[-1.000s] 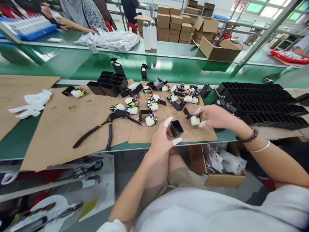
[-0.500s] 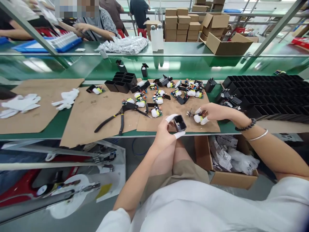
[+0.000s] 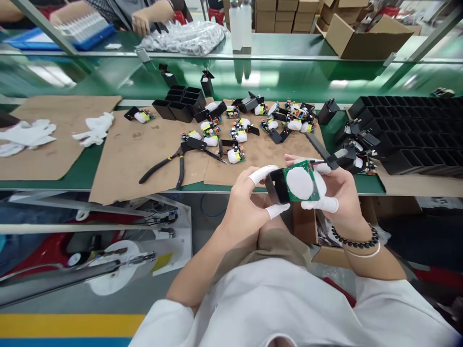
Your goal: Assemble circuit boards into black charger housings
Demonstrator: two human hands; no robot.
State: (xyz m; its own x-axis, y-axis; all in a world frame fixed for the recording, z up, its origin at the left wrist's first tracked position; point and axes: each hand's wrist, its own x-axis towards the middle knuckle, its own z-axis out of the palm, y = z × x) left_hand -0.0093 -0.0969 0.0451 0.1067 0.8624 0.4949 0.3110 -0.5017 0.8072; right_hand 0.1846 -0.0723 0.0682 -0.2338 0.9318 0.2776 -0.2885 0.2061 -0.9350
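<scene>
My left hand (image 3: 246, 202), with white finger cots, is closed round a black plastic case (image 3: 277, 186) above the table's front edge. My right hand (image 3: 342, 195) grips a green circuit board (image 3: 310, 168) that carries a round white pad. The board's left end is at the mouth of the case; how far it sits inside I cannot tell. A black end plate (image 3: 321, 149) sticks out on wires above my right fingers. Several loose circuit boards (image 3: 236, 153) with white blobs lie on the brown cardboard (image 3: 159, 140), beside black-handled pliers (image 3: 181, 161).
Rows of black cases (image 3: 415, 135) stand at the right, with a smaller cluster (image 3: 181, 103) at the back. White gloves (image 3: 96, 129) lie on the left. Beneath the table edge is a cardboard box (image 3: 304, 224). Across the bench are a co-worker's hand (image 3: 142, 21) and bagged parts (image 3: 188, 37).
My right hand has lifted the circuit board off the cardboard and brought it left to the case in my left hand. The case has turned its side towards me. The view has tilted down.
</scene>
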